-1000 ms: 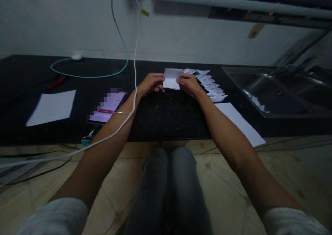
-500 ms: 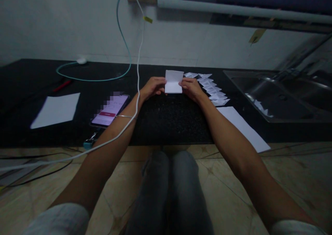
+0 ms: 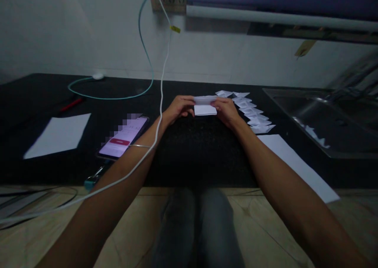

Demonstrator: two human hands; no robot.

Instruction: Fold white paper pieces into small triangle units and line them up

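A small folded sheet of white paper [image 3: 205, 109] is held between my two hands above the dark countertop, with a crease running across it and its far flap tilted up. My left hand [image 3: 180, 107] pinches the paper's left edge, thumb and fingers closed on it. On the opposite edge, my right hand [image 3: 226, 109] grips the flap near its corner. Just beyond my right hand lie several folded white paper boats [image 3: 251, 110] in overlapping rows.
Left of my arm lie a phone [image 3: 124, 138] with a lit screen and a white sheet [image 3: 60, 134]. Another sheet [image 3: 295, 165] sits under my right forearm's side. A steel sink [image 3: 354, 130] is at the right. A white cable [image 3: 162, 90] crosses my left forearm.
The paper's upright far flap has come down toward me and looks lower. Both hands keep hold of its edges. The whole view has shifted slightly.
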